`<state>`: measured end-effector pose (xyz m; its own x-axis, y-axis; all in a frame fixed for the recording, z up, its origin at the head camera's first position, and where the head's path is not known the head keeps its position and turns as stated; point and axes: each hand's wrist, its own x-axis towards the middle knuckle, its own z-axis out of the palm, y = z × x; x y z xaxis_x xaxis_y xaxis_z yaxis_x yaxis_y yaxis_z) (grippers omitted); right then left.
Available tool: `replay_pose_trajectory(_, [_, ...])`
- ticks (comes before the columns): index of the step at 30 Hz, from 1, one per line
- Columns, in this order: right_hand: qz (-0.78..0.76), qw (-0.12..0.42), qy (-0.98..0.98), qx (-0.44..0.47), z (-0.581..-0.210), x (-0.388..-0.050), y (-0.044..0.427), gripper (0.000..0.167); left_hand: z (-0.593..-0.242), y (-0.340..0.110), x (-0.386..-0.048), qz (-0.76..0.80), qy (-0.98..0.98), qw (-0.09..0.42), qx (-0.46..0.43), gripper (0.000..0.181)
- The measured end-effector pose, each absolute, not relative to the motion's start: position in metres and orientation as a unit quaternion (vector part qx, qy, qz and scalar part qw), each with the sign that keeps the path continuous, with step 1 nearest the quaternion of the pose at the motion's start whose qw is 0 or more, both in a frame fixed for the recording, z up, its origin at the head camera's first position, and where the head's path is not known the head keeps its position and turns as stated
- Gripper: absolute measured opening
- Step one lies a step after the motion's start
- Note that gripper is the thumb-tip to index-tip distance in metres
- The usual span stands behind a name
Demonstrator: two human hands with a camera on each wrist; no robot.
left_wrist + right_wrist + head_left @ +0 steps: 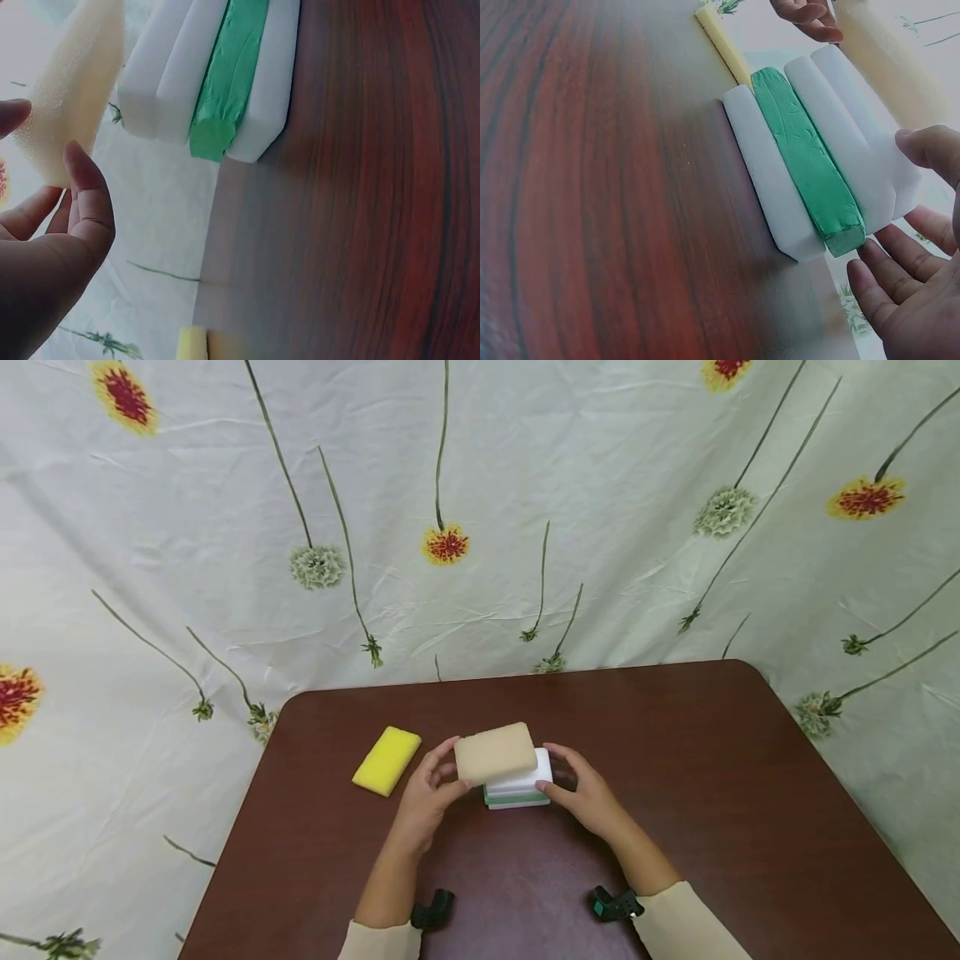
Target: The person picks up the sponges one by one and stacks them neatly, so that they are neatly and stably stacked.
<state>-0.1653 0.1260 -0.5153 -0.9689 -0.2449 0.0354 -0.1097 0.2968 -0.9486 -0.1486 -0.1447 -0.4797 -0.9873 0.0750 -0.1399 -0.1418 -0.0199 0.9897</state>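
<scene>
My left hand grips a beige sponge at its left end, thumb in front and fingers behind. The sponge is tilted above a stack of blocks, hiding part of its top in the head view. A creased green block lies between white sponges, with one white sponge under it and two above. My right hand is at the stack's right end. Its thumb touches the top white sponge, and its fingers curve round the far side.
A yellow sponge lies flat on the dark brown table, left of my left hand. Behind the table hangs a white cloth printed with flowers. Black straps with small devices sit on both wrists.
</scene>
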Motion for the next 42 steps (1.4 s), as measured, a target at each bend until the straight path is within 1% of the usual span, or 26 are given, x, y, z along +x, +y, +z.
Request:
replay_pose_trajectory(9, [-0.588, 0.072, 0.799, -0.100, -0.514, -0.164, 0.125, 0.062, -0.483, -0.134, -0.153, 0.704, 0.705, 0.081, -0.011, 0.071])
replay_pose_trajectory(14, [-0.581, 0.079, 0.804, -0.097, -0.513, -0.163, 0.126, 0.064, -0.485, -0.130, -0.154, 0.703, 0.706, 0.089, -0.003, 0.070])
replay_pose_trajectory(21, [-0.568, 0.072, 0.813, -0.101, -0.514, -0.163, 0.126, 0.068, -0.488, -0.126, -0.156, 0.706, 0.703, 0.092, -0.003, 0.069])
replay_pose_trajectory(30, [-0.576, 0.063, 0.807, -0.116, -0.514, -0.164, 0.125, 0.067, -0.488, -0.125, -0.156, 0.705, 0.703, 0.099, -0.006, 0.069])
replay_pose_trajectory(34, [-0.571, 0.069, 0.811, -0.108, -0.501, -0.159, 0.121, 0.066, -0.489, -0.125, -0.156, 0.701, 0.706, 0.101, -0.007, 0.070])
replay_pose_trajectory(38, [-0.568, 0.075, 0.813, -0.103, -0.502, -0.160, 0.122, 0.067, -0.489, -0.124, -0.156, 0.697, 0.710, 0.102, -0.009, 0.070])
replay_pose_trajectory(40, [-0.570, 0.071, 0.812, -0.103, -0.512, -0.163, 0.123, 0.069, -0.489, -0.124, -0.156, 0.695, 0.712, 0.101, -0.010, 0.070])
replay_pose_trajectory(42, [-0.570, 0.067, 0.812, -0.106, -0.514, -0.164, 0.124, 0.070, -0.490, -0.124, -0.156, 0.694, 0.713, 0.100, -0.010, 0.070])
